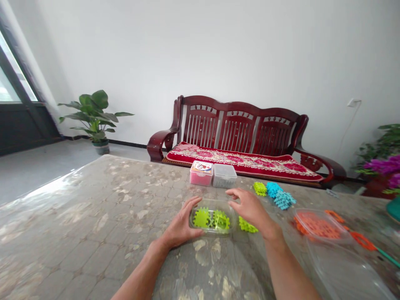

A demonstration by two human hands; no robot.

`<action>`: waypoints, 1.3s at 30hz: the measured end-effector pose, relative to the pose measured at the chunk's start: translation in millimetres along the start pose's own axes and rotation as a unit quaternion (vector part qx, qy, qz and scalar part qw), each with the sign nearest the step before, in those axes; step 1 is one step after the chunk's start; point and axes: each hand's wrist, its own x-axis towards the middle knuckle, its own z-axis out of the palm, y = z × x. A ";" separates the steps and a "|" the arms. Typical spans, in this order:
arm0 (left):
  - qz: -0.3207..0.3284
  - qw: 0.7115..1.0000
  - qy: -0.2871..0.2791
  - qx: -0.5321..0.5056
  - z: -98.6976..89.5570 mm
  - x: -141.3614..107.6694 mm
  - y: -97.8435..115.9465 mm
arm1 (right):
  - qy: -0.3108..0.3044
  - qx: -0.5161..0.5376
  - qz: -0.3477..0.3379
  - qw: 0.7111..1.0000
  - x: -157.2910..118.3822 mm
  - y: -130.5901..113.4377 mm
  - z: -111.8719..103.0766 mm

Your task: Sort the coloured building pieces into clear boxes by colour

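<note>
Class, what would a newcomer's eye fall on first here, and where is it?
Probably the dark-red wooden bench with its red flowered cover, against the white wall. Next, perhaps, the bright green pieces in a clear tub between the left hand and right hand. Orange pieces stand out farther right on the table.

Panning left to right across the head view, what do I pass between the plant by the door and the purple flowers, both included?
Potted plant, left hand, clear container, right hand, blue pieces, purple flowers.
</note>
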 end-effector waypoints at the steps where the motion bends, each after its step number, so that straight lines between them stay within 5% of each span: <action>1: -0.002 1.000 -0.001 0.000 -0.1 -0.1 -0.6 | -0.015 -0.012 0.016 1.000 -1.8 9.8 -3.0; 6: -0.002 1.000 -0.003 -0.002 -0.4 -0.4 -3.6 | -0.112 -0.097 0.067 0.987 -16.2 47.2 -1.1; 10: -0.001 1.000 -0.004 0.001 0.2 -1.0 -5.5 | -0.164 -0.130 0.106 0.972 -25.2 53.6 12.1; 25: -0.009 1.000 -0.007 0.004 0.0 -0.7 -1.9 | -0.161 -0.139 0.102 0.972 -28.1 48.7 5.8; 33: 0.001 1.000 -0.006 0.007 -0.5 -0.1 -2.5 | -0.045 -0.075 0.030 0.996 -28.1 18.2 -10.5; 39: 0.008 1.000 0.002 0.001 0.1 0.1 -0.2 | -0.066 -0.033 -0.070 0.995 -20.6 -26.4 9.8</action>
